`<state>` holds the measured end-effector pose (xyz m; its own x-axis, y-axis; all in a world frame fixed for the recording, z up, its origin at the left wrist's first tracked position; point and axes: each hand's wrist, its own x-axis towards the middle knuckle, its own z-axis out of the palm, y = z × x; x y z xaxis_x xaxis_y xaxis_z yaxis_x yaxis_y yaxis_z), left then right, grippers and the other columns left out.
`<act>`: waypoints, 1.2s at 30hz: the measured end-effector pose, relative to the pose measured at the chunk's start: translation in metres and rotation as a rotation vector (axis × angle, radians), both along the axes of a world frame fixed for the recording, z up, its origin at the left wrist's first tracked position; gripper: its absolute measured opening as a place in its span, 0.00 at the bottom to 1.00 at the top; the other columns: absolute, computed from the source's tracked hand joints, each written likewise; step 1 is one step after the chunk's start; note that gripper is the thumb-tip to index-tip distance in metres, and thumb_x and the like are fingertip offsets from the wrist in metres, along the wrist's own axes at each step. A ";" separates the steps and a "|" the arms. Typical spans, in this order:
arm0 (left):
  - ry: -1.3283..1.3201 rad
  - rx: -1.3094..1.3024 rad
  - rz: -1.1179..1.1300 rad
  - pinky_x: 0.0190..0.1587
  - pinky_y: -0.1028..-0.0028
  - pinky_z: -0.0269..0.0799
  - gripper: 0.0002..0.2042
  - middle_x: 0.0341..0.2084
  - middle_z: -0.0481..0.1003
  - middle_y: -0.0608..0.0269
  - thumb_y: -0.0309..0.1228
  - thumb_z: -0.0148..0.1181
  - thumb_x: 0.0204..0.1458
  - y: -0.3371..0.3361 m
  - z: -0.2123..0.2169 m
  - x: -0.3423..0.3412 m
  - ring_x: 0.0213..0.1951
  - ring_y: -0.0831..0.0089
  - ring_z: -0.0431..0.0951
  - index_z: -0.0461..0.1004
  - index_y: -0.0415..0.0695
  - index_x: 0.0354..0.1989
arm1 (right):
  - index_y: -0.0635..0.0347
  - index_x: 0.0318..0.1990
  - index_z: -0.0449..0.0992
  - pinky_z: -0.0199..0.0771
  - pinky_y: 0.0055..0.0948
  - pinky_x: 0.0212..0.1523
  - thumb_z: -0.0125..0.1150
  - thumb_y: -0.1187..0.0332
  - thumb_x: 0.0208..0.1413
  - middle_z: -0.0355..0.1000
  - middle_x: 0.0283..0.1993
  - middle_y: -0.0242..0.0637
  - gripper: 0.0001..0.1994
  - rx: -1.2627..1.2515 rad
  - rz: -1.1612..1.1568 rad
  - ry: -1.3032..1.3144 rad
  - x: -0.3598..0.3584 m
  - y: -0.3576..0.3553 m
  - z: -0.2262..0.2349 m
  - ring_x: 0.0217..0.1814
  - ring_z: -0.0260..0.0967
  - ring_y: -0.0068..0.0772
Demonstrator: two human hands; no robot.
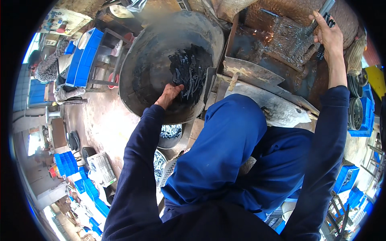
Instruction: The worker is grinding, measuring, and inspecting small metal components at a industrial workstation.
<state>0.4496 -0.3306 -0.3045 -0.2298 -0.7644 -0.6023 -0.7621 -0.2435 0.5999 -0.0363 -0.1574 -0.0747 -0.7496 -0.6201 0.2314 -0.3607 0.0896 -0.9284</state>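
Note:
My left hand point(172, 95) reaches into a large dark basin point(138, 68), its fingers curled at the lower edge of a pile of thin black strips point(191, 72). They seem closed on some strips, though the fingertips are partly hidden. At the upper right, my right hand point(330, 40) is raised over a wet, brown-coated metal trough point(277, 76). It is closed around a few dark narrow strips point(320, 52), whose ends stick out past the palm. Beside its fingertips a grey flat bar point(326, 7) slants upward; whether the hand grips it too, I cannot tell.
My blue-trousered knee point(237, 116) is close below the trough and basin. Containers of small metal pieces point(171, 131) stand under the basin's near rim. Blue crates point(85, 58) rest on a stand at left; another blue crate point(366, 116) is at right, beside round tins point(355, 112).

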 end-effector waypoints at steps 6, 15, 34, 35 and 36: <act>0.032 -0.008 -0.050 0.39 0.66 0.70 0.16 0.30 0.78 0.55 0.37 0.64 0.54 -0.008 -0.009 0.017 0.33 0.67 0.74 0.79 0.32 0.38 | 0.64 0.43 0.80 0.60 0.19 0.19 0.64 0.57 0.61 0.57 0.14 0.20 0.16 -0.016 0.014 -0.005 0.004 -0.005 0.002 0.15 0.50 0.12; 0.103 -0.029 0.167 0.39 0.67 0.73 0.16 0.29 0.78 0.54 0.39 0.55 0.60 -0.021 -0.029 0.025 0.35 0.59 0.78 0.75 0.35 0.41 | 0.63 0.43 0.80 0.60 0.19 0.20 0.64 0.57 0.61 0.55 0.13 0.20 0.16 -0.016 0.016 -0.002 0.006 -0.007 0.001 0.14 0.50 0.13; 0.782 0.077 0.317 0.17 0.80 0.50 0.05 0.19 0.63 0.72 0.32 0.53 0.58 0.005 0.039 -0.006 0.15 0.83 0.55 0.66 0.49 0.32 | 0.61 0.41 0.80 0.61 0.20 0.20 0.63 0.54 0.61 0.57 0.14 0.22 0.17 0.006 0.013 0.017 0.010 -0.003 0.001 0.15 0.50 0.13; 0.823 0.112 0.311 0.17 0.80 0.50 0.05 0.19 0.64 0.73 0.32 0.54 0.58 0.007 0.038 -0.008 0.15 0.85 0.56 0.66 0.49 0.31 | 0.61 0.41 0.80 0.61 0.20 0.20 0.63 0.54 0.61 0.57 0.14 0.22 0.17 0.007 0.011 0.018 0.009 -0.004 0.001 0.15 0.50 0.13; 0.824 0.115 0.311 0.17 0.80 0.50 0.05 0.19 0.64 0.73 0.32 0.54 0.58 0.008 0.037 -0.009 0.15 0.85 0.56 0.66 0.49 0.31 | 0.61 0.41 0.80 0.61 0.20 0.20 0.63 0.54 0.61 0.57 0.14 0.22 0.17 0.003 0.019 0.019 0.008 -0.005 0.000 0.15 0.50 0.13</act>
<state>0.4405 -0.3225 -0.2680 -0.4160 -0.8096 -0.4141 0.0113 -0.4599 0.8879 -0.0285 -0.1620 -0.0748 -0.7334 -0.6344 0.2441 -0.3802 0.0851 -0.9210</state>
